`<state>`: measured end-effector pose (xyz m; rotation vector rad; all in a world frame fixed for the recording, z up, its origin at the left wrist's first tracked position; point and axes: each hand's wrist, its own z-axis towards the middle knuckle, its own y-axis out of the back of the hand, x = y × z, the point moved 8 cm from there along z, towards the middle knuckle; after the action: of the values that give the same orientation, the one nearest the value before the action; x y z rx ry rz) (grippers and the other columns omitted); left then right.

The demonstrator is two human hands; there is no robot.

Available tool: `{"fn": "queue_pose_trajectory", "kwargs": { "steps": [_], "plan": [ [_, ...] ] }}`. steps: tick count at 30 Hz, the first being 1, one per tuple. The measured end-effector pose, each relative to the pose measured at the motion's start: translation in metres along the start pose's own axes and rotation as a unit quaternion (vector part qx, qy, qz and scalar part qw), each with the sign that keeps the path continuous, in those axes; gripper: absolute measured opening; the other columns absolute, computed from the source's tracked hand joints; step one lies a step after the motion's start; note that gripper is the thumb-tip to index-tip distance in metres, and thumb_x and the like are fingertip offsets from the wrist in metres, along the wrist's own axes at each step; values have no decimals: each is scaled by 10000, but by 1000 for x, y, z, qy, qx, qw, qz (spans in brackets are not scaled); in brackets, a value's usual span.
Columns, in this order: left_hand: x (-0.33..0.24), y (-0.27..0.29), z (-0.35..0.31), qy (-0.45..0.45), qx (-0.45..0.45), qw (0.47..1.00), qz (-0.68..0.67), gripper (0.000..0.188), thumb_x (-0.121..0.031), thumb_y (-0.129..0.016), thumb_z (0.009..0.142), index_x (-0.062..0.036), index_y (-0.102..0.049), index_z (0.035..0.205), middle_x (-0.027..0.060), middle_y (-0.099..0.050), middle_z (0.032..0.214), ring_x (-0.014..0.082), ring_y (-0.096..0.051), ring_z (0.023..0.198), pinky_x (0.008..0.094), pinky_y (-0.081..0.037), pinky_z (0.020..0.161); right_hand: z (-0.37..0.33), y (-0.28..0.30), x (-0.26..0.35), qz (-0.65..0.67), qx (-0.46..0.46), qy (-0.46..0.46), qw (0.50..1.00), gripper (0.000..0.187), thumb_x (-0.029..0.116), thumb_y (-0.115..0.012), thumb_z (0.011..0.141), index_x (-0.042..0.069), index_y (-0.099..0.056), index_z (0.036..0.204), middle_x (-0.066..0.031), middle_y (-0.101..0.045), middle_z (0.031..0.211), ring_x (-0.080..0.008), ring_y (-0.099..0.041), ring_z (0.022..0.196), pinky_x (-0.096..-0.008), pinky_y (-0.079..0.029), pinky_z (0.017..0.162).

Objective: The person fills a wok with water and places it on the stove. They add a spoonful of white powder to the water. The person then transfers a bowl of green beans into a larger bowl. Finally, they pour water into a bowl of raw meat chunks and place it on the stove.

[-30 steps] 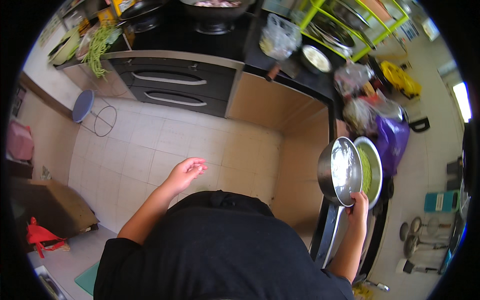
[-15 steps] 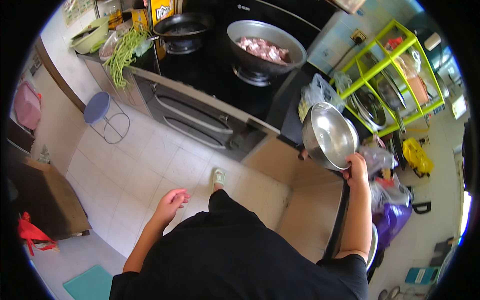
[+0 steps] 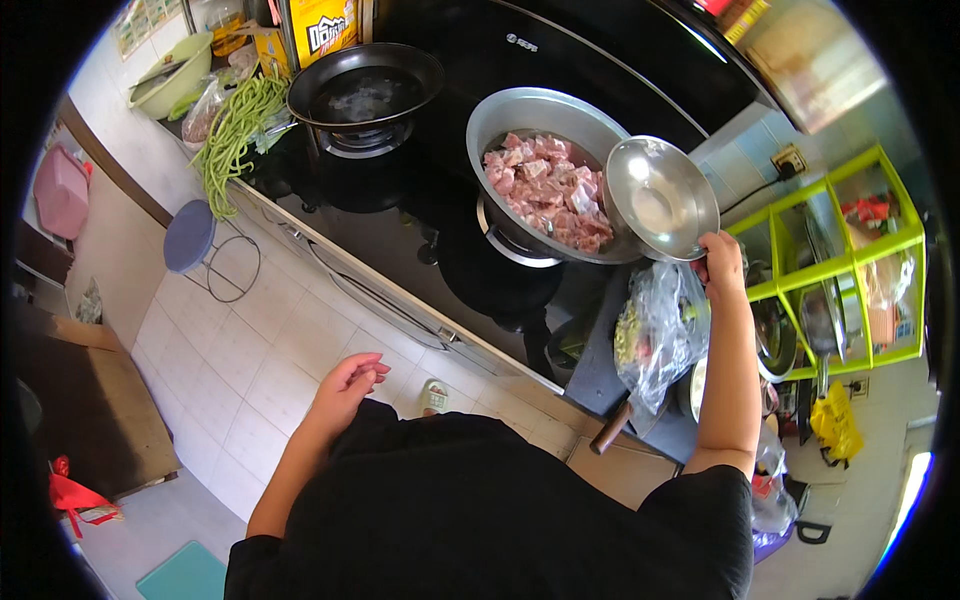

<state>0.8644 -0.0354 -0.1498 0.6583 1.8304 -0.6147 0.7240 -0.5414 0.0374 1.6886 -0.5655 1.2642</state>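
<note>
In my right hand [image 3: 722,262] is a shiny metal bowl [image 3: 660,198], gripped by its rim and tilted over the right edge of a large grey pot [image 3: 498,112]. Chunks of raw pink meat [image 3: 548,185] lie in that wide pot, which stands on the right burner [image 3: 520,252]. Whether anything is left inside the bowl I cannot make out. My left hand [image 3: 347,388] hangs over the floor in front of my body, fingers loosely curled and apart, with nothing in it.
A black wok [image 3: 364,88] stands on the left burner, green long beans [image 3: 240,130] beside it. At the counter's right lie a clear plastic bag [image 3: 662,320] and a brown handle [image 3: 611,428]. A lime-green rack [image 3: 850,262] holds pans. A round stool [image 3: 190,236] stands at left.
My right hand has carried the metal bowl from above the right counter up and forward to the pot's edge. My view has come nearer the stove; my left hand is still empty.
</note>
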Motion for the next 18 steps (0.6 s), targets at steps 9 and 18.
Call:
{"fn": "queue_pose_trajectory", "kwargs": {
  "steps": [9, 18],
  "plan": [
    [22, 58, 63, 69, -4, 996, -56, 269, -140, -463, 883, -38, -486, 1130, 78, -581, 1019, 149, -542, 894, 270, -429, 757, 79, -21, 20, -248, -69, -1, 966, 199, 147, -456, 690, -42, -500, 733, -120, -496, 532, -196, -469, 378, -311, -345, 358],
    [-27, 82, 147, -10, 70, 997, -36, 271, -143, -463, 881, -48, -486, 1134, 50, -581, 1017, 129, -519, 904, 266, -412, 764, 80, -25, 88, -503, -171, 58, 845, 346, 247, -396, 720, 26, -563, 928, -240, -574, 934, -405, -530, 885, -432, -416, 781]
  ]
}}
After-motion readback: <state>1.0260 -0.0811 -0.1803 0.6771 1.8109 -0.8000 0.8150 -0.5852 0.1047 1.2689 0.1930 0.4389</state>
